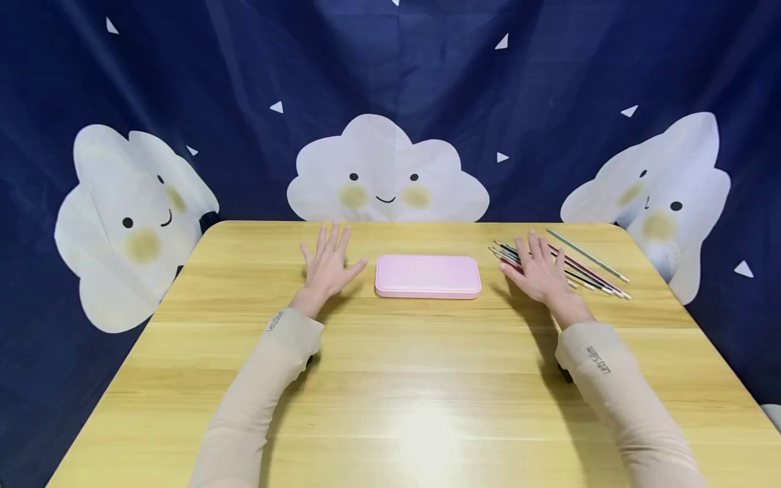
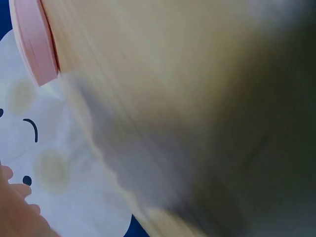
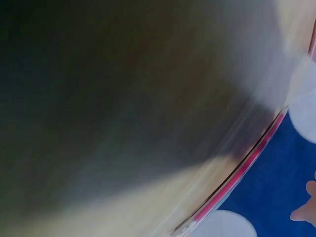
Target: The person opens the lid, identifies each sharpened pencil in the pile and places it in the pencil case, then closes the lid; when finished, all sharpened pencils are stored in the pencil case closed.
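Curtain [image 1: 244,54] spans the far side. Table [image 1: 378,366] in front of it. Case [image 1: 427,274] lies flat at table's far part, between the hands, lid down; contents not visible. Left hand [image 1: 328,268]: fingers spread wide, holds nothing, just left of case. Right hand [image 1: 539,271]: fingers extended, above the left part of the pencils [image 1: 588,270]; contact cannot be told. Pencils lie loosely fanned, right of case; one pale green pencil [image 1: 588,255] lies apart, on the far side. Step, as judged: hands placed, nothing gripped. Lifting pencils would call for closing right fingers round them.
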A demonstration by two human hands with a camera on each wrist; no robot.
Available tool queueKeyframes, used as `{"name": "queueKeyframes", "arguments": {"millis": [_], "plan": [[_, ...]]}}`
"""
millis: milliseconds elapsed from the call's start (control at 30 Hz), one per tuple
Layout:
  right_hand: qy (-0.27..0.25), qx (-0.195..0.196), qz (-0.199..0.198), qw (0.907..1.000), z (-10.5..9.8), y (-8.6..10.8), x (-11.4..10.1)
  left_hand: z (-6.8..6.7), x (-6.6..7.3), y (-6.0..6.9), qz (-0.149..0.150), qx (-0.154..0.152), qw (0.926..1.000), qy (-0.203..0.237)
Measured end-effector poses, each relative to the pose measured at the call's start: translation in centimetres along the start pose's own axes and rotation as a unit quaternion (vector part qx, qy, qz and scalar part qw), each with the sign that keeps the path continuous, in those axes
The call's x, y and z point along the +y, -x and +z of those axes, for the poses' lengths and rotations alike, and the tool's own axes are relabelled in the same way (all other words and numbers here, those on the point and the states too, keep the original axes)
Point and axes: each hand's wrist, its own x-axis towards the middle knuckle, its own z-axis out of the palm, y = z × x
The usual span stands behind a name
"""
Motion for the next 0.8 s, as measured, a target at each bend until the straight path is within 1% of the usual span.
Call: {"name": "queueKeyframes", "arguments": {"millis": [67,167,267,400,500,667,800], "plan": [[-0.003,0.001,-0.012,0.9999,0.2,-0.1,-0.7,0.1,0.1,-0.1,0.002,0.002,0.9997,0.022],[-0.004,-0.001,-0.042,0.9991,0.6,-0.5,-2.1,0.4,0.2,-0.2,0.009,-0.001,0.9991,0.042],[-0.011,-0.02,-0.077,0.9968,1.1,-0.9,-3.8,1.0,0.5,-0.4,0.022,-0.014,0.9977,0.062],[-0.018,-0.06,-0.116,0.9913,1.7,-1.5,-6.1,1.8,1.1,-0.4,0.035,-0.052,0.9948,0.08],[-0.014,-0.079,-0.136,0.9874,2.1,-1.8,-7.4,2.3,1.4,-0.4,0.046,-0.081,0.9924,0.08],[-0.012,-0.098,-0.168,0.9809,2.5,-2.4,-9.1,3.0,1.9,-0.5,0.07,-0.118,0.9867,0.087],[0.009,-0.11,-0.19,0.9755,2.7,-2.7,-10.0,3.2,2.2,-0.7,0.095,-0.141,0.982,0.083]]}}
